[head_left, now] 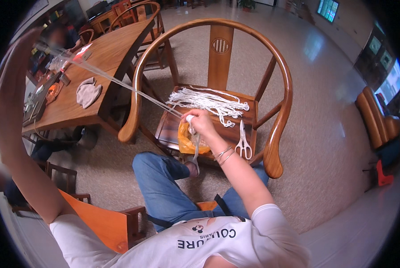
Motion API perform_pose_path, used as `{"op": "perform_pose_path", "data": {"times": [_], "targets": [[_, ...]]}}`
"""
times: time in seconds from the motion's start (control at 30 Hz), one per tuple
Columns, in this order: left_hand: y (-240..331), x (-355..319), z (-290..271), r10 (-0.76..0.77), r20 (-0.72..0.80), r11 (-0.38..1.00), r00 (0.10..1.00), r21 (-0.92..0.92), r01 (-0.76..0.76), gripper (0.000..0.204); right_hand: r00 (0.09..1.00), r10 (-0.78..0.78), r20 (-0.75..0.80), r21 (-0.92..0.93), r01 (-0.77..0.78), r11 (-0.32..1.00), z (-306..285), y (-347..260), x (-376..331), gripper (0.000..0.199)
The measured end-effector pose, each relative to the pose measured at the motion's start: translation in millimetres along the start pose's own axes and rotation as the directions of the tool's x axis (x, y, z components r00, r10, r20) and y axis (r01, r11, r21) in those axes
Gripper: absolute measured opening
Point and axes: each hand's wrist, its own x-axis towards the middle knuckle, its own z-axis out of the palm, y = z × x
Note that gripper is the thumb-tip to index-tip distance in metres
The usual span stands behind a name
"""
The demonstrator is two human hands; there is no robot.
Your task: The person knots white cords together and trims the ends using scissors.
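Observation:
Stretched white cord (119,82) runs in several strands from my raised left hand (21,56) at the far upper left to my right hand (200,123) over the chair seat. My left hand is blurred, but the strands end at its fingers. The fingers of my right hand are closed round the cord, and a loose tail hangs below them. Just under that hand is an orange plastic bag (185,142) on the seat's front edge. A bundle of white cords (209,102) lies behind it. White-handled scissors (243,145) rest to its right.
The wooden armchair (221,49) faces me, its curved rail around the seat. At left stands a long wooden table (115,49) with a beige cloth cap (88,93) on it. Another person (63,38) sits beyond the table. A brown leather seat (374,118) is at far right.

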Motion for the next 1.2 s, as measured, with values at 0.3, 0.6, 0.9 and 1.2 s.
{"op": "perform_pose_path", "data": {"times": [0.3,0.6,0.9,1.2], "targets": [[-5,-195,-23,-0.63,0.448,0.739,0.635,0.096,0.667,0.02,0.969,-0.232,0.087,-0.418,0.247,0.874,-32,-80,19,0.01],[110,-300,-18,-0.802,0.564,0.246,0.198,0.011,0.969,0.01,0.896,-0.443,0.035,-0.501,0.4,0.768,-19,-163,10,0.012],[243,-280,4,-0.661,0.75,-0.067,0.036,-0.106,0.992,0.005,0.57,-0.817,0.092,-0.773,0.558,0.302,-7,-247,-10,0.007],[377,-209,71,-0.258,0.962,-0.493,0.086,-0.208,0.845,0.007,0.328,-0.864,0.383,-0.834,0.526,-0.17,-1,-306,-18,0.013]]}}
